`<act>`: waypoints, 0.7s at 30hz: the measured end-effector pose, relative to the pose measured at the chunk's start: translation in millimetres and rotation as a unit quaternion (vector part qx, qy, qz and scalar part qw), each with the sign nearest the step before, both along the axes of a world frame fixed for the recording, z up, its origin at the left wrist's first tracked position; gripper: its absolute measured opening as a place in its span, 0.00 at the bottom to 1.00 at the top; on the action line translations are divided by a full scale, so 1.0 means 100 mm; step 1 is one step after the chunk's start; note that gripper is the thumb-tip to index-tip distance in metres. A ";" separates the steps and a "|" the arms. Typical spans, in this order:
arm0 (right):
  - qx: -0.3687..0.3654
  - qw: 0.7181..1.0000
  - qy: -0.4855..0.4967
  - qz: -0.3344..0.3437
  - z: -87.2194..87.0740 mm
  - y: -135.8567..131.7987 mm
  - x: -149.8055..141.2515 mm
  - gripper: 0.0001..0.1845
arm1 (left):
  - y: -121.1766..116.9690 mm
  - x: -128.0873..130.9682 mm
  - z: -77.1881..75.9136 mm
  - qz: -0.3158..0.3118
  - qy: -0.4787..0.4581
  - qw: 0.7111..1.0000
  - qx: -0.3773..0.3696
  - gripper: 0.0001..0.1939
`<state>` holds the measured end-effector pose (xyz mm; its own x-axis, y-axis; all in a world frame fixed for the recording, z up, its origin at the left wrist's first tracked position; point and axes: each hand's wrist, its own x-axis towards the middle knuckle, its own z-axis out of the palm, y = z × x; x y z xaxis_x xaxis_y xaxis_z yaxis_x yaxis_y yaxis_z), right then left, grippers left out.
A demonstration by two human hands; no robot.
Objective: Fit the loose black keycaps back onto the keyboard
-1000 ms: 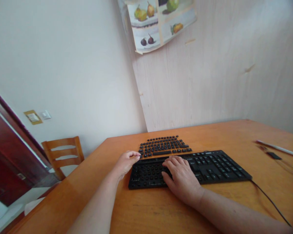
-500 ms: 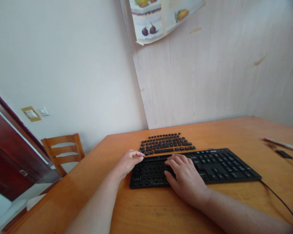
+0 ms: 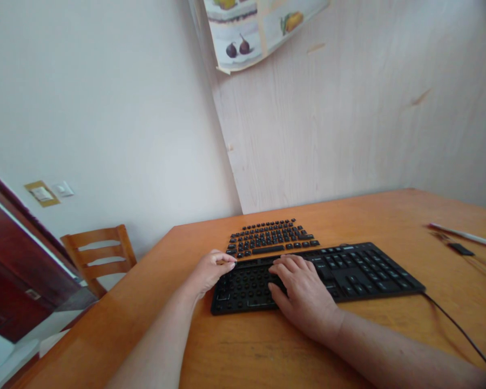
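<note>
Head view: pinching small dark piece, too tiny to identify, between closed thumb and fingertip of left hand, above far edge of keyboard, between nine and ten o'clock from right hand. Held by fingertips only, presumably for its size. Resting right hand across keyboard, probably for steadying; thumb apart from fingers, contents beneath palm impossible to tell. Laid in rows on table, at eleven o'clock from right hand: loose keys, seemingly to preserve order.

Wdn chair & dk-red door at L, fruit pics on wall.
</note>
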<state>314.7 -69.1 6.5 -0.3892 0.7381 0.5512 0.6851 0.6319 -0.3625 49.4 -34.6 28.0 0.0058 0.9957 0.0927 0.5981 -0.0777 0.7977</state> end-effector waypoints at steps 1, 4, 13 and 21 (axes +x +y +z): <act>0.001 1.000 0.000 0.000 0.00 0.00 0.00 0.12 | 0.00 0.01 0.01 -0.001 0.003 1.000 0.003 0.16; -0.001 1.000 -0.001 0.001 0.00 -0.01 0.00 0.12 | -0.01 0.02 0.02 -0.001 0.013 1.000 0.014 0.15; -0.002 1.000 -0.002 -0.003 0.00 -0.01 0.00 0.12 | 0.01 0.02 0.00 0.010 0.031 0.999 0.029 0.14; -0.006 1.000 -0.006 -0.001 0.01 -0.01 0.00 0.13 | 0.02 0.01 0.01 0.004 0.068 0.997 0.045 0.12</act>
<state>314.8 -70.0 7.4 -0.3948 0.7446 0.5382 0.6902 0.6270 -0.3612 50.5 -32.9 28.8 0.0161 0.9834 0.1805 0.7008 -0.1399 0.6995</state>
